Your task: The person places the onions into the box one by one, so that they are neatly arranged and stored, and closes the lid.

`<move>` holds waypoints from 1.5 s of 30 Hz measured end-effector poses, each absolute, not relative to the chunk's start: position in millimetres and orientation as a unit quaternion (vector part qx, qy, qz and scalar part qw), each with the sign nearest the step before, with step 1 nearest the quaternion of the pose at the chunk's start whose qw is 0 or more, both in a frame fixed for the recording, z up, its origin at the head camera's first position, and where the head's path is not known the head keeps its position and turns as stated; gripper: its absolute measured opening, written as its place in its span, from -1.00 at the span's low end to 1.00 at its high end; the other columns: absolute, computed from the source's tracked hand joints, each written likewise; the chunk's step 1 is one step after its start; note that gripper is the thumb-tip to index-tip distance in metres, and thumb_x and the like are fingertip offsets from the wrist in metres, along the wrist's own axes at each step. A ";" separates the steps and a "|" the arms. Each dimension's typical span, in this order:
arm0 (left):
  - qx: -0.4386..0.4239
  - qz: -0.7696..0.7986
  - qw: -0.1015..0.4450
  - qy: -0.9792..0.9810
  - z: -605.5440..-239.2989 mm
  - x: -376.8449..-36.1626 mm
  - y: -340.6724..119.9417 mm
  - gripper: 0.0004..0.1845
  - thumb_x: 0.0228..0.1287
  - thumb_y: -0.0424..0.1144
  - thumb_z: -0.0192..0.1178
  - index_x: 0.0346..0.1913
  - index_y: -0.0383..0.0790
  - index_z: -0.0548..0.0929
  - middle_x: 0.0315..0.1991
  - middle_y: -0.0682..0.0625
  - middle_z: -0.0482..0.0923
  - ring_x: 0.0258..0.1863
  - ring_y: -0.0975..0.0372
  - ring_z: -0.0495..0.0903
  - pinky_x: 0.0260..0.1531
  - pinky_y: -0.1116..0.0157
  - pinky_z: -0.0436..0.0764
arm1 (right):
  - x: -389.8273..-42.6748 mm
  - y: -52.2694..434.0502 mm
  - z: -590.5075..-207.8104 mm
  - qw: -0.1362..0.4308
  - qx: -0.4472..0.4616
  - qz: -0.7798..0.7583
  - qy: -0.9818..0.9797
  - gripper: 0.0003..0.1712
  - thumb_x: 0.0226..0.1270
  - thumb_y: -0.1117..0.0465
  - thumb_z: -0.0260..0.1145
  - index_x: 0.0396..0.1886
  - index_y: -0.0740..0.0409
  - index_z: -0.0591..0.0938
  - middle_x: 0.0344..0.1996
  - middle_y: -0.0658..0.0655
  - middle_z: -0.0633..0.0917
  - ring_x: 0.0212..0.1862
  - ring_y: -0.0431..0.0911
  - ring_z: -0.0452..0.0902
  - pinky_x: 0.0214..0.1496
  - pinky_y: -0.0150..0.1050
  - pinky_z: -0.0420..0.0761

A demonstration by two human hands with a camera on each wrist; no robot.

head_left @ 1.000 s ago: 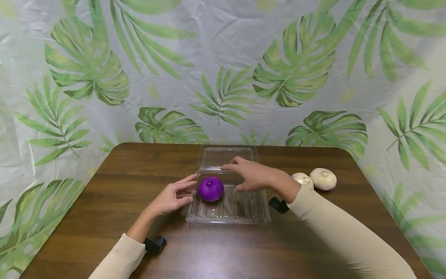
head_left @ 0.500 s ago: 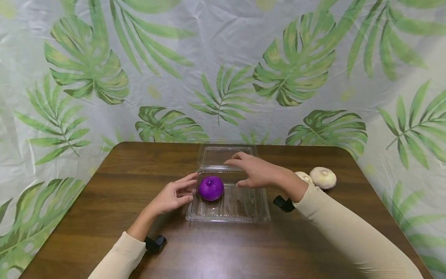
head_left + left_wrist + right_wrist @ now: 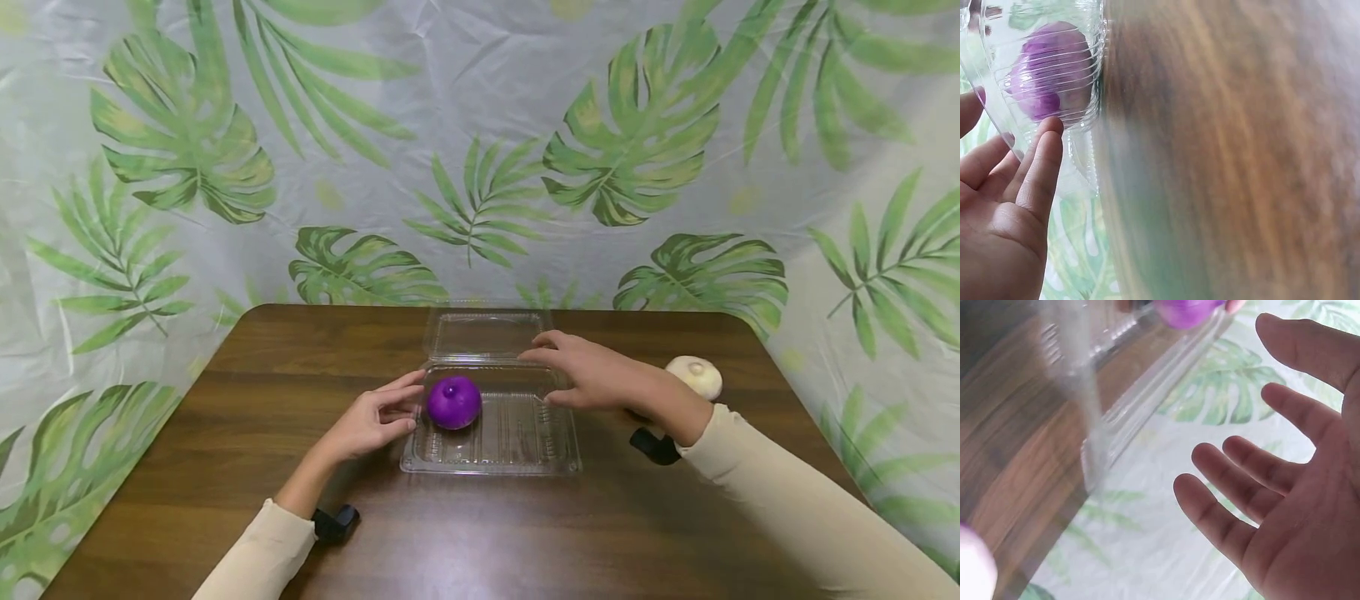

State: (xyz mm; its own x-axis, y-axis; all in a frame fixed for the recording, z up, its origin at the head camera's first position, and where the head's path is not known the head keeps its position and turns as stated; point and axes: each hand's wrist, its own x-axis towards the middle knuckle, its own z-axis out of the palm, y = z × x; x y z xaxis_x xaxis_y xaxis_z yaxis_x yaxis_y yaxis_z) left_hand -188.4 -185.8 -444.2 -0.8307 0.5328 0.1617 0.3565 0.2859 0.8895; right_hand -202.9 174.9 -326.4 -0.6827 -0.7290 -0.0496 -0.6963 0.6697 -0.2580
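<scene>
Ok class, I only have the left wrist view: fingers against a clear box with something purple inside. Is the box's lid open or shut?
Observer: Open. In the head view the lid lies flat behind the clear box, toward the wall.
Operator: Where is the right hand?
Observer: The right hand hovers by the box's far right corner, fingers straight, holding nothing.
Operator: Anything else on the table?
Observer: One pale round bulb shows on the table, to the right, just beyond the right wrist.
</scene>
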 end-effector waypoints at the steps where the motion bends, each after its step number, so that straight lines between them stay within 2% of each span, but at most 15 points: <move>1: 0.278 0.529 0.084 0.797 -444.2 -188.2 -186.0 -0.40 0.26 -0.49 0.24 0.36 -0.55 0.37 0.54 -0.25 0.15 0.17 -0.20 0.59 0.18 0.15 0.66 | -202.7 178.4 -327.1 0.075 -0.388 -0.112 0.912 -0.29 0.31 0.14 0.39 0.43 0.10 0.41 0.37 0.35 0.38 0.35 0.23 0.39 0.31 0.18 0.54; 10: 0.275 0.525 0.085 0.801 -443.2 -187.5 -187.2 -0.40 0.27 -0.48 0.23 0.37 -0.53 0.36 0.55 -0.24 0.14 0.19 -0.20 0.58 0.19 0.12 0.65 | -198.2 211.0 -327.7 0.073 -0.350 -0.144 0.923 -0.29 0.33 0.13 0.38 0.45 0.04 0.39 0.42 0.31 0.32 0.39 0.26 0.34 0.29 0.24 0.52; 18: 0.277 0.514 0.077 0.808 -442.9 -188.3 -188.0 -0.40 0.27 -0.49 0.22 0.36 -0.55 0.37 0.53 -0.28 0.15 0.18 -0.21 0.58 0.18 0.12 0.66 | -191.5 247.1 -335.4 0.074 -0.320 -0.160 0.931 -0.31 0.37 0.08 0.33 0.45 0.09 0.38 0.42 0.39 0.31 0.37 0.33 0.35 0.23 0.28 0.53; 25: 0.262 0.511 0.090 0.814 -442.0 -188.5 -185.0 -0.36 0.29 -0.46 0.22 0.43 -0.37 0.35 0.54 -0.20 0.18 0.21 -0.16 0.58 0.20 0.12 0.65 | -188.9 290.5 -338.1 0.060 -0.299 -0.171 0.937 -0.36 0.37 0.07 0.34 0.39 0.12 0.44 0.37 0.40 0.35 0.34 0.37 0.35 0.15 0.29 0.56; 37: 0.259 0.506 0.094 0.817 -443.2 -188.8 -187.1 -0.36 0.30 -0.44 0.22 0.44 -0.37 0.34 0.54 -0.21 0.17 0.21 -0.15 0.58 0.20 0.14 0.65 | -184.6 332.4 -343.0 0.042 -0.262 -0.191 0.945 -0.37 0.35 0.11 0.36 0.37 0.17 0.45 0.30 0.40 0.42 0.18 0.29 0.50 -0.05 0.14 0.66; 45: 0.265 0.513 0.093 0.811 -443.0 -189.1 -187.7 -0.37 0.30 -0.45 0.22 0.43 -0.39 0.34 0.54 -0.22 0.16 0.21 -0.16 0.58 0.21 0.13 0.65 | -181.1 354.7 -353.4 -0.019 -0.279 -0.172 0.945 -0.38 0.25 0.21 0.44 0.30 0.19 0.49 0.21 0.32 0.51 0.02 0.18 0.58 -0.22 -0.25 0.66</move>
